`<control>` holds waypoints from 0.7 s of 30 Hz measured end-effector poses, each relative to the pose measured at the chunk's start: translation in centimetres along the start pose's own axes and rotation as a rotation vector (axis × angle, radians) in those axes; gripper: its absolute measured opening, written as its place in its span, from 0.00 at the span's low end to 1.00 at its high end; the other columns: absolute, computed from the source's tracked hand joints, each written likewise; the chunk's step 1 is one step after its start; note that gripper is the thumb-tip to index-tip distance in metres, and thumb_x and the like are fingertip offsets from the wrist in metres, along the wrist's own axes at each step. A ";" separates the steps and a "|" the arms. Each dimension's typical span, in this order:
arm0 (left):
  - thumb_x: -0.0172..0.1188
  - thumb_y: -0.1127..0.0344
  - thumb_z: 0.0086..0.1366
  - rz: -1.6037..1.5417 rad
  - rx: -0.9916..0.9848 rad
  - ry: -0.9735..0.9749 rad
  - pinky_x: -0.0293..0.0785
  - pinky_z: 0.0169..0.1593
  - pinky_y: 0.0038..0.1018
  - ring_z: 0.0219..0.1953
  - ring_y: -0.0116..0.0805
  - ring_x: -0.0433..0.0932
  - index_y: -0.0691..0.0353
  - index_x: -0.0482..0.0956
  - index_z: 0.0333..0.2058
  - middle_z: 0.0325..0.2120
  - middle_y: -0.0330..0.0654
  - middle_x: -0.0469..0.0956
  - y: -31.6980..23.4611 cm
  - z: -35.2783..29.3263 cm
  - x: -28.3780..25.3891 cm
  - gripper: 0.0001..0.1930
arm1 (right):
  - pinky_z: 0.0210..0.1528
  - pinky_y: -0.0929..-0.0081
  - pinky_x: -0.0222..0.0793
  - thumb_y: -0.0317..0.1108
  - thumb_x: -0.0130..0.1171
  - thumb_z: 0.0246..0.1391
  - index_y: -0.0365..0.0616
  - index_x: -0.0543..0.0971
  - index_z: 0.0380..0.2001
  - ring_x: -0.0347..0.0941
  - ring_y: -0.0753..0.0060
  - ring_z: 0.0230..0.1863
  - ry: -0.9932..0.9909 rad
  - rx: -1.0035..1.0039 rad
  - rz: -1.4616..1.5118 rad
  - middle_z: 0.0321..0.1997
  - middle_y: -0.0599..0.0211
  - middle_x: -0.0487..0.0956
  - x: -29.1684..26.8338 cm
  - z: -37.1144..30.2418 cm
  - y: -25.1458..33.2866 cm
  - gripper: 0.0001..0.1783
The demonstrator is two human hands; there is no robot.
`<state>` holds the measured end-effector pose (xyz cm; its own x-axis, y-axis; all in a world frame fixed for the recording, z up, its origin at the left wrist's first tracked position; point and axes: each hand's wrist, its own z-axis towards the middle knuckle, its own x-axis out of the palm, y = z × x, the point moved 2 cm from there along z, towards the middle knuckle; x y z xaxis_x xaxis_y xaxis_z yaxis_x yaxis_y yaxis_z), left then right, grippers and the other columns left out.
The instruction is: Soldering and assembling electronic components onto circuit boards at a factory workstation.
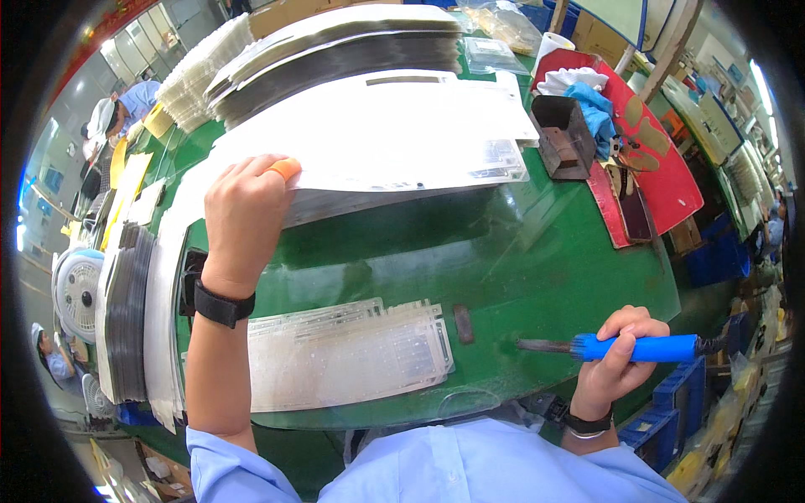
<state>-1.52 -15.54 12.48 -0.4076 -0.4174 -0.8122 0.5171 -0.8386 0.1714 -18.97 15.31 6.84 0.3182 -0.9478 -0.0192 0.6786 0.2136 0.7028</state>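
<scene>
My left hand [247, 210] is closed on the near edge of a large white sheet [360, 138], lifting that edge off the green tabletop. An orange cover wraps one of its fingertips. At the right, my right hand [616, 360] grips a blue-handled soldering iron [646, 348], whose dark tip points left above the table. A cord leaves the handle's right end. A small dark block [463, 324] lies left of the tip. Between my forearms rests a stack of clear, thin printed sheets [352, 356].
Tall stacks of sheets [335, 63] stand at the back, another stack [126, 310] at the left beside a white fan [80, 293]. Far right, a red board [662, 184] bears a dark metal holder [563, 138], a blue cloth [591, 113] and a phone [631, 205]. Other people work at far left.
</scene>
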 end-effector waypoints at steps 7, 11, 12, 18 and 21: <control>0.62 0.65 0.54 -0.088 0.143 -0.008 0.74 0.41 0.28 0.37 0.40 0.78 0.64 0.80 0.36 0.38 0.41 0.79 0.0 -0.9 -0.6 0.12 | 0.28 0.77 0.52 0.37 0.48 0.57 0.45 0.62 0.29 0.57 0.77 0.23 0.072 -0.011 0.005 0.20 0.67 0.64 0.5 -0.2 0.4 0.10; 0.61 0.64 0.54 -0.200 0.032 -0.077 0.74 0.38 0.27 0.34 0.38 0.79 0.64 0.80 0.32 0.35 0.41 0.80 0.5 -0.4 0.4 0.10 | 0.28 0.77 0.52 0.37 0.49 0.57 0.45 0.62 0.29 0.57 0.77 0.23 0.082 -0.017 0.002 0.20 0.67 0.64 0.6 -0.2 0.5 0.10; 0.61 0.65 0.54 -0.169 -0.035 -0.074 0.75 0.37 0.26 0.33 0.38 0.79 0.64 0.80 0.31 0.34 0.40 0.80 0.5 -0.2 0.5 0.09 | 0.28 0.77 0.52 0.37 0.49 0.57 0.45 0.62 0.29 0.57 0.77 0.23 0.085 -0.021 0.003 0.20 0.67 0.64 0.7 -0.1 0.7 0.10; 0.61 0.71 0.54 -0.105 -0.063 -0.280 0.74 0.36 0.26 0.32 0.37 0.79 0.65 0.79 0.30 0.33 0.41 0.80 0.9 -1.2 -0.2 0.05 | 0.26 0.78 0.55 0.40 0.53 0.56 0.44 0.62 0.30 0.60 0.76 0.21 0.053 -0.061 0.003 0.19 0.66 0.67 0.6 0.0 1.0 0.14; 0.60 0.75 0.51 -0.045 0.037 -0.250 0.73 0.37 0.28 0.34 0.38 0.78 0.66 0.77 0.34 0.39 0.42 0.78 -1.0 -3.6 -3.0 0.09 | 0.26 0.78 0.54 0.40 0.52 0.56 0.45 0.62 0.29 0.60 0.76 0.21 0.045 -0.055 -0.067 0.19 0.67 0.66 -0.2 0.2 0.4 0.13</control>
<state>1.91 -12.19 12.77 -0.6057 -0.4490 -0.6569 0.4680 -0.8687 0.1623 -18.90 15.55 7.21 0.2995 -0.9491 -0.0973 0.7339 0.1641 0.6591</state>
